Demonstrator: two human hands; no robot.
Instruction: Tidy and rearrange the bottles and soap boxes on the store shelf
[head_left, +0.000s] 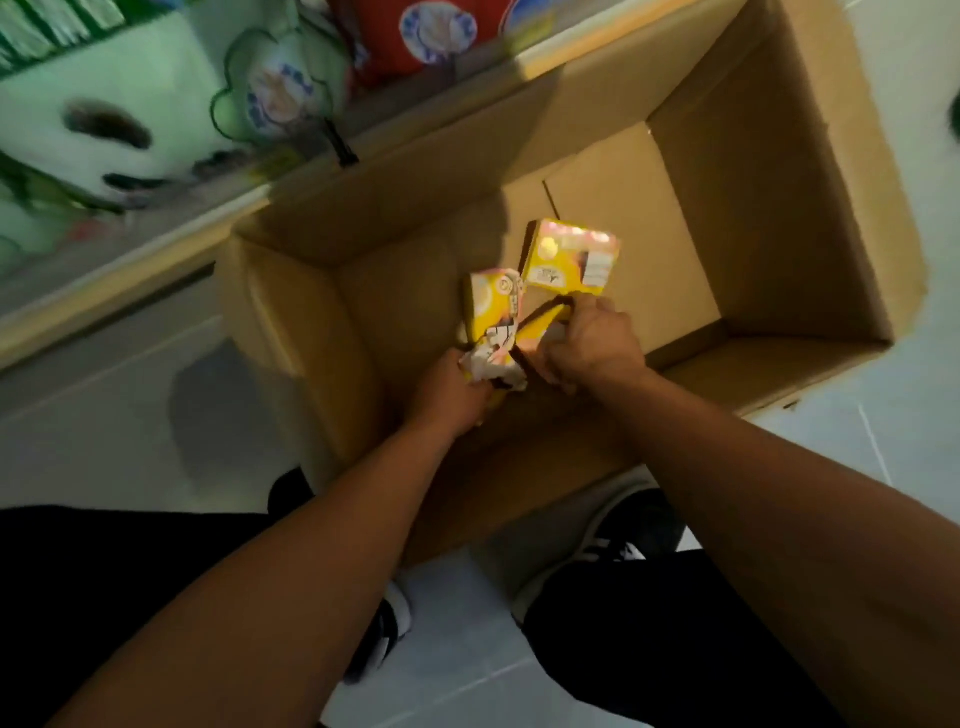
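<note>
Both arms down in cardboard carton (753, 218) on floor. My left hand (457, 395) clamps crumpled soap box (496, 312); right hand (592, 348) curls round yellow flap beside it. Third soap box (571, 257) lies flat just beyond, waiting for shelf (130, 291) far left.

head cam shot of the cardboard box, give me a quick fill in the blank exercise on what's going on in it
1. Both hands reach down into an open ____ box.
2. The soap boxes inside it are mainly ____ in colour.
3. The left hand grips crumpled ____ packaging.
4. The right hand is ____ on a yellow soap box.

Missing words: cardboard; yellow; white; closed
</note>
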